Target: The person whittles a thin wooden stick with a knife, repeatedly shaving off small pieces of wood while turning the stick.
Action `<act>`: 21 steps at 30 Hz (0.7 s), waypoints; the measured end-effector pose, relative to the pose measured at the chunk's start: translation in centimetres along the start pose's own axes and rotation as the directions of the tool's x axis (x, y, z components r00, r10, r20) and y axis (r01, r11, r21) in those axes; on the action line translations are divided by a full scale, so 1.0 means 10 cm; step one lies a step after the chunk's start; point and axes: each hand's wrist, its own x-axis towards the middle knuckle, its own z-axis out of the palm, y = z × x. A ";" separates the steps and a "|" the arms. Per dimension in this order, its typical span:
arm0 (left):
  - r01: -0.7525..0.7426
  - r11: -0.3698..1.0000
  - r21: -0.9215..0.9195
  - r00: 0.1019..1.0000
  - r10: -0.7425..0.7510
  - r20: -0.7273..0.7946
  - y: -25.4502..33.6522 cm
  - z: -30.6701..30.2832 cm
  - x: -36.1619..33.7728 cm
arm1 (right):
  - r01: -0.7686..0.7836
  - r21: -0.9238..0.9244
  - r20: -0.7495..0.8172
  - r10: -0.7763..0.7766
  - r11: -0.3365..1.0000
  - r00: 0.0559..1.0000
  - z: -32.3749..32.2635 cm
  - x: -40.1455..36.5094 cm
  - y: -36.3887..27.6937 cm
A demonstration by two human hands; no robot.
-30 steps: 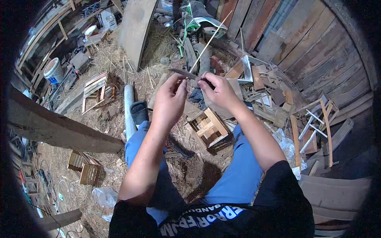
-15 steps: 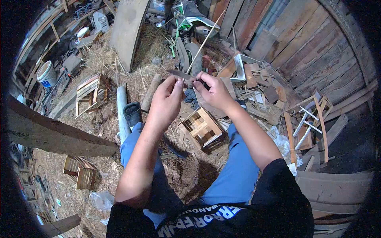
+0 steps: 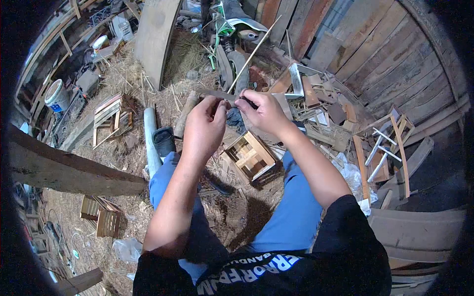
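My right hand [image 3: 264, 111] is closed around the dark handle of a knife. The knife's blade [image 3: 216, 93] points left, passing just beyond the fingers of my left hand. Close beside it, my left hand [image 3: 207, 123] pinches something small and pale that I cannot make out, mostly hidden by the fingers. Below the hands, between my legs, a small slatted wooden crate [image 3: 250, 157] sits tilted on the ground, with light wood pieces showing inside.
Straw and shavings cover the ground. A thick beam [image 3: 74, 160] juts in from the left. More wooden crates [image 3: 108, 121] stand on that side, near a white bucket [image 3: 57, 96]. Scrap wood [image 3: 326, 106] is heaped right, before a plank wall [image 3: 395, 59]. A motorbike wheel [image 3: 239, 69] stands ahead.
The knife blade has shifted slightly left and lies flatter across the left fingers. Both hands stay close together, and the left fingers have curled a little more.
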 end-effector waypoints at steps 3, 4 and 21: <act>-0.011 0.999 -0.032 1.000 0.012 0.012 0.02 0.01 -0.04 | 0.053 -0.018 0.004 -0.053 0.998 0.999 -0.01 -0.01 -0.05; -0.010 0.999 -0.033 1.000 0.010 0.010 0.01 0.02 -0.03 | 0.086 -0.017 0.000 -0.086 0.996 0.996 -0.01 -0.01 -0.07; -0.009 1.000 0.023 0.999 0.009 0.031 0.05 0.02 -0.09 | 0.175 -0.169 -0.034 -0.184 0.970 0.982 -0.09 0.01 -0.10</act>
